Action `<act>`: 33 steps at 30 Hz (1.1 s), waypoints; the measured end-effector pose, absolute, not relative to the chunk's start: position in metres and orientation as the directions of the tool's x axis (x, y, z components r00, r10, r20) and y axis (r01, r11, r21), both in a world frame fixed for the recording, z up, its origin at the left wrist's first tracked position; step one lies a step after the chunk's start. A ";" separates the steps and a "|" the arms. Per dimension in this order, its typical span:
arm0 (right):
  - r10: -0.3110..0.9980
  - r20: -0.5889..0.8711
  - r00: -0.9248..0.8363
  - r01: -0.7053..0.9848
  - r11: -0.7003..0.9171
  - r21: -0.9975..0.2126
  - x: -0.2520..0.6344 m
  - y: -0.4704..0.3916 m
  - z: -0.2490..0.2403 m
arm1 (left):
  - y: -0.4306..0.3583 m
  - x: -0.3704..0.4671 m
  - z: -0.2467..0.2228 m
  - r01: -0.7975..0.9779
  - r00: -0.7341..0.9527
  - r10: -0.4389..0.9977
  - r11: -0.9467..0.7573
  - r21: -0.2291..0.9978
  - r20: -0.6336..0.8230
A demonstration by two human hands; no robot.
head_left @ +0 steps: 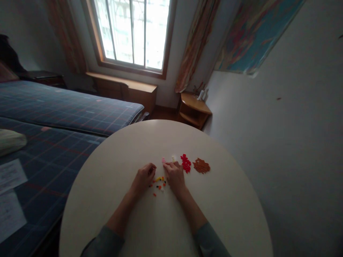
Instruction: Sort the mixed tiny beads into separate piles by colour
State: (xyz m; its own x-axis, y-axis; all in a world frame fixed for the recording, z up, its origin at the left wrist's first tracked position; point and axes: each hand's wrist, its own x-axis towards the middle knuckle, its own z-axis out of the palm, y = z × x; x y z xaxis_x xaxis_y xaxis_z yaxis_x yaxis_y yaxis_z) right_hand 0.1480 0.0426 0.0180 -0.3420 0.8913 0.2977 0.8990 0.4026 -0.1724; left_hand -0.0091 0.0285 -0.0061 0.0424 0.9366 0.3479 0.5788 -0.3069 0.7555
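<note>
My left hand [146, 175] rests over the table with its fingers curled together in a pinch. Whatever is between those fingertips is too small to make out. My right hand [174, 175] lies palm down, fingertips close together at the near edge of a few small pink pieces [163, 160]; what it pinches, if anything, is hidden. Between and below the hands are scattered small orange, black and white pieces [160, 187] and a yellow piece [158, 179]. Just beyond the right hand's knuckles sit some pale yellowish pieces [173, 158].
Right of my right hand lie a heap of red pieces [185, 163] and a heap of brown pieces [202, 166]. Everything is on a round cream table [112, 200]. A bed [66, 107] stands at the left, a white wall [289, 150] at the right, a corner shelf [194, 103] beyond.
</note>
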 end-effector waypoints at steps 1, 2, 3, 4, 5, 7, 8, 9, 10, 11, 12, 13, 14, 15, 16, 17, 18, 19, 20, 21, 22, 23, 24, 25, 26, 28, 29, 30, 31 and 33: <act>0.891 0.298 -0.342 0.899 0.402 -0.172 0.148 0.043 0.018 | 0.028 -0.009 -0.006 0.580 0.042 0.937 -0.305 0.755 0.346; 0.891 0.298 -0.341 0.899 0.402 -0.172 0.148 0.043 0.018 | 0.028 -0.009 -0.006 0.582 0.041 0.938 -0.302 0.755 0.343; 0.891 0.298 -0.341 0.899 0.402 -0.172 0.148 0.043 0.018 | 0.029 -0.009 -0.006 0.583 0.042 0.939 -0.300 0.755 0.341; 0.892 0.297 -0.341 0.900 0.401 -0.171 0.148 0.043 0.018 | 0.029 -0.009 -0.006 0.585 0.041 0.939 -0.299 0.754 0.341; 0.892 0.294 -0.342 0.900 0.401 -0.169 0.148 0.043 0.017 | 0.029 -0.009 -0.006 0.588 0.041 0.939 -0.299 0.752 0.342; 0.894 0.287 -0.344 0.901 0.400 -0.168 0.148 0.044 0.016 | 0.029 -0.009 -0.007 0.592 0.039 0.937 -0.301 0.748 0.347; 0.895 0.285 -0.344 0.901 0.400 -0.168 0.148 0.044 0.016 | 0.029 -0.009 -0.007 0.594 0.039 0.937 -0.302 0.746 0.348; 0.895 0.285 -0.344 0.900 0.401 -0.171 0.148 0.045 0.016 | 0.029 -0.009 -0.006 0.595 0.039 0.937 -0.301 0.745 0.347; 0.894 0.286 -0.345 0.898 0.403 -0.175 0.147 0.045 0.016 | 0.029 -0.009 -0.006 0.596 0.038 0.938 -0.299 0.745 0.346; 0.893 0.290 -0.344 0.896 0.404 -0.184 0.147 0.044 0.016 | 0.029 -0.009 -0.005 0.597 0.039 0.938 -0.299 0.745 0.345; 0.893 0.296 -0.340 0.893 0.405 -0.198 0.148 0.044 0.016 | 0.029 -0.009 -0.004 0.598 0.040 0.937 -0.300 0.743 0.346; 0.892 0.306 -0.332 0.889 0.404 -0.216 0.148 0.043 0.017 | 0.029 -0.009 -0.003 0.599 0.043 0.936 -0.303 0.741 0.348; 0.893 0.318 -0.318 0.885 0.400 -0.239 0.150 0.043 0.017 | 0.029 -0.009 -0.002 0.601 0.043 0.935 -0.306 0.739 0.352; 0.895 0.332 -0.299 0.881 0.392 -0.264 0.151 0.042 0.018 | 0.029 -0.008 -0.002 0.604 0.043 0.934 -0.306 0.736 0.354; 0.896 0.347 -0.276 0.877 0.383 -0.291 0.154 0.041 0.018 | 0.028 -0.008 -0.001 0.608 0.044 0.935 -0.305 0.733 0.353; 0.897 0.361 -0.254 0.871 0.375 -0.318 0.157 0.041 0.019 | 0.028 -0.008 -0.001 0.613 0.043 0.936 -0.302 0.730 0.351; 0.898 0.372 -0.235 0.864 0.369 -0.342 0.160 0.040 0.019 | 0.028 -0.009 -0.001 0.617 0.042 0.937 -0.297 0.728 0.347; 0.898 0.380 -0.221 0.856 0.365 -0.365 0.164 0.039 0.018 | 0.028 -0.009 -0.001 0.622 0.042 0.938 -0.294 0.726 0.343; 0.898 0.386 -0.210 0.849 0.364 -0.384 0.167 0.038 0.017 | 0.028 -0.009 -0.001 0.625 0.043 0.939 -0.292 0.724 0.342; 0.898 0.390 -0.202 0.842 0.363 -0.400 0.170 0.037 0.016 | 0.028 -0.009 -0.002 0.628 0.043 0.938 -0.293 0.721 0.344; 0.898 0.394 -0.195 0.835 0.363 -0.414 0.172 0.036 0.015 | 0.028 -0.009 -0.002 0.629 0.044 0.937 -0.295 0.719 0.347; 0.897 0.398 -0.190 0.826 0.365 -0.429 0.174 0.035 0.014 | 0.028 -0.009 -0.003 0.629 0.043 0.936 -0.297 0.718 0.350; 0.897 0.400 -0.187 0.814 0.369 -0.449 0.176 0.034 0.013 | 0.028 -0.009 -0.003 0.630 0.043 0.935 -0.299 0.717 0.352; 0.900 0.396 -0.184 0.796 0.373 -0.476 0.177 0.032 0.013 | 0.028 -0.009 -0.003 0.630 0.043 0.935 -0.299 0.716 0.353; 0.905 0.383 -0.183 0.773 0.373 -0.513 0.179 0.031 0.013 | 0.028 -0.009 -0.003 0.631 0.043 0.935 -0.299 0.716 0.353; 0.928 0.323 -0.187 0.713 0.354 -0.606 0.182 0.029 0.014 | 0.028 -0.009 -0.002 0.631 0.042 0.936 -0.296 0.717 0.349; 0.941 0.275 -0.196 0.682 0.332 -0.651 0.184 0.029 0.016 | 0.028 -0.008 -0.002 0.631 0.041 0.937 -0.294 0.718 0.348; 0.953 0.215 -0.214 0.658 0.303 -0.690 0.187 0.028 0.018 | 0.028 -0.008 -0.002 0.631 0.040 0.937 -0.293 0.719 0.346; 0.959 0.145 -0.244 0.641 0.272 -0.718 0.190 0.027 0.020 | 0.028 -0.008 -0.001 0.629 0.039 0.937 -0.292 0.720 0.346; 0.943 -0.016 -0.333 0.631 0.210 -0.747 0.196 0.026 0.025 | 0.027 -0.008 0.000 0.625 0.039 0.936 -0.296 0.723 0.349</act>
State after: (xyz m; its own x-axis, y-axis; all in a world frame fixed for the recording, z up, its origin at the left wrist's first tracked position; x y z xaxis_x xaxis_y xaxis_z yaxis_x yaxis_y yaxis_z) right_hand 0.1956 0.0261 0.0247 -0.3326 0.9429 -0.0159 0.6310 0.2100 -0.7468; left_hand -0.0082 0.0275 -0.0005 0.0393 0.9363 0.3489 0.6248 -0.2955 0.7227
